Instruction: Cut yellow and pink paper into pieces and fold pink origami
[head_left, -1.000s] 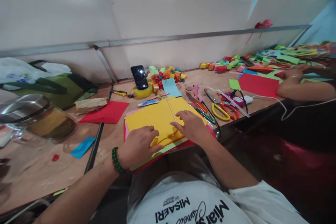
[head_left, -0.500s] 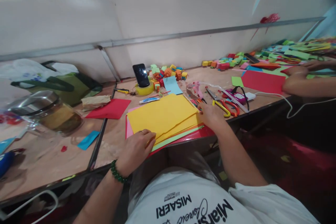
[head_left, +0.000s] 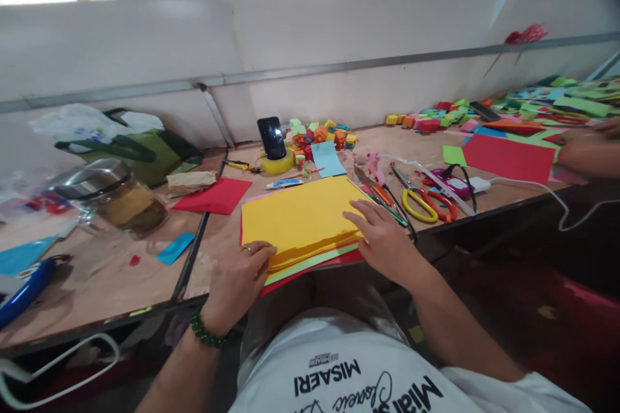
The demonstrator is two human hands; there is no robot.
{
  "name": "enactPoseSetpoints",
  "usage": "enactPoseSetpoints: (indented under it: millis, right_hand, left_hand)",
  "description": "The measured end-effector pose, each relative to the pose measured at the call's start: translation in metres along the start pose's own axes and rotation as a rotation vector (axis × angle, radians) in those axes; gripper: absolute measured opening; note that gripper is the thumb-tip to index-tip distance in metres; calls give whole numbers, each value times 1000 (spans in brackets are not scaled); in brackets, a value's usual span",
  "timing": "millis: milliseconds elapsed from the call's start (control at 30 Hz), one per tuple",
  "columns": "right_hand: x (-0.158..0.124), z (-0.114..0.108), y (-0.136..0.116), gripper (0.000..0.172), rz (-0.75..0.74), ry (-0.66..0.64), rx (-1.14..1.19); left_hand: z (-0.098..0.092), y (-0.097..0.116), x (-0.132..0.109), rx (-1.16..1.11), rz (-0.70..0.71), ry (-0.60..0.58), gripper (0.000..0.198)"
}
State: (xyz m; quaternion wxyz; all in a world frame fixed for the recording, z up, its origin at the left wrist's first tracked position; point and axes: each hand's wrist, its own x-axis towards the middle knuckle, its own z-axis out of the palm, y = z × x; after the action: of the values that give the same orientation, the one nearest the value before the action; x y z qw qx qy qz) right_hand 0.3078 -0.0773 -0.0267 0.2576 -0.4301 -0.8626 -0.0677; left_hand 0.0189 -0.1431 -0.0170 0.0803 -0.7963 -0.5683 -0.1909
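Observation:
A stack of coloured paper lies at the table's near edge, with yellow paper (head_left: 295,219) on top and green and red sheets showing beneath. At its near left corner, my left hand (head_left: 239,277) holds the yellow paper's edge, its fingers bent over the top and the thumb hidden. My right hand (head_left: 382,239) is open on the right side of the stack, fingers apart and touching the yellow top sheet. The yellow sheets bulge slightly along the near edge.
Yellow-handled scissors (head_left: 419,203), a pink glue gun (head_left: 374,168) and pens are right of the stack. Behind stand a phone (head_left: 272,139) on a tape roll (head_left: 277,162) and small paper cubes (head_left: 320,135). A glass jar (head_left: 130,203) stands left. Another person's hand (head_left: 584,145) is far right.
The yellow sheets, fanned apart before, now lie more squarely together. My right hand has moved from the stack's right corner onto its top, fingers spreading. The view has shifted slightly.

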Motion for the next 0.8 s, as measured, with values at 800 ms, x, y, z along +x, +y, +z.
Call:
enactPoseSetpoints:
  millis: [800]
  right_hand:
    - [-21,14,41,17,88,-206,659]
  left_hand:
    - [10,-39,-33,-466,-250,-16,26]
